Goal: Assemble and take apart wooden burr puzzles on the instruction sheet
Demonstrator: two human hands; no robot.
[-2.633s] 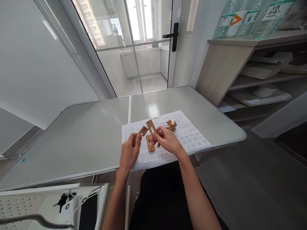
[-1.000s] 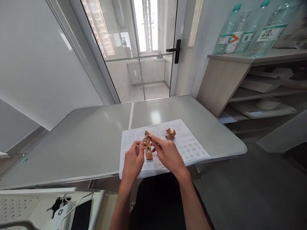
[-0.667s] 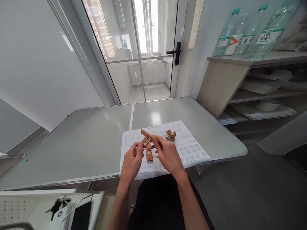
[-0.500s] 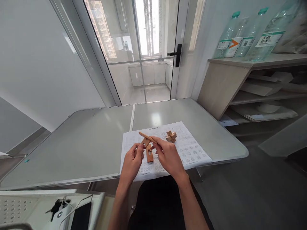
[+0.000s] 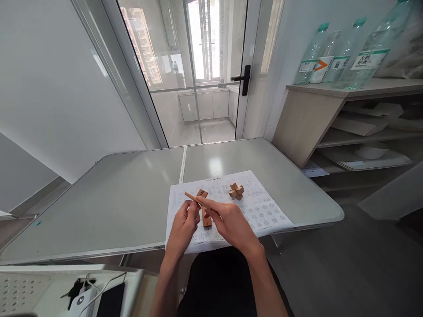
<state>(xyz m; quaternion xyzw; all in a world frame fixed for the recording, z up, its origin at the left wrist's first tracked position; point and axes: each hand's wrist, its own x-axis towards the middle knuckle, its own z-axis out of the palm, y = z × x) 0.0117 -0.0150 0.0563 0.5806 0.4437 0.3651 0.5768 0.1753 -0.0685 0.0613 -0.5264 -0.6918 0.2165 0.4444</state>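
My left hand (image 5: 183, 221) is closed, thumb and fingers pinching a flat wooden puzzle piece (image 5: 202, 193) with a dark mark on its upper end. Between the fingers of my right hand (image 5: 233, 222) is a thin wooden strip-like piece (image 5: 191, 196), seen edge-on and laid slantwise across the first one. The two pieces meet at my fingertips, which partly hide the contact. Beneath my hands a third wooden piece (image 5: 206, 222), with a small mark near its lower end, lies on the printed sheet (image 5: 264, 211). Right of them on the sheet sits an interlocked wooden burr puzzle (image 5: 236, 191).
The sheet lies at the front of a grey table (image 5: 132, 202). A shelf unit (image 5: 297, 119) on the right carries several plastic bottles (image 5: 340, 66). At lower left a pale tray (image 5: 29, 286) holds keys, a white device (image 5: 81, 301) and a phone (image 5: 111, 299). A glass door (image 5: 211, 101) stands behind.
The thin piece in my right hand has moved down and left, across the piece in my left hand. My right hand has lowered slightly; the burr puzzle stays put on the sheet.
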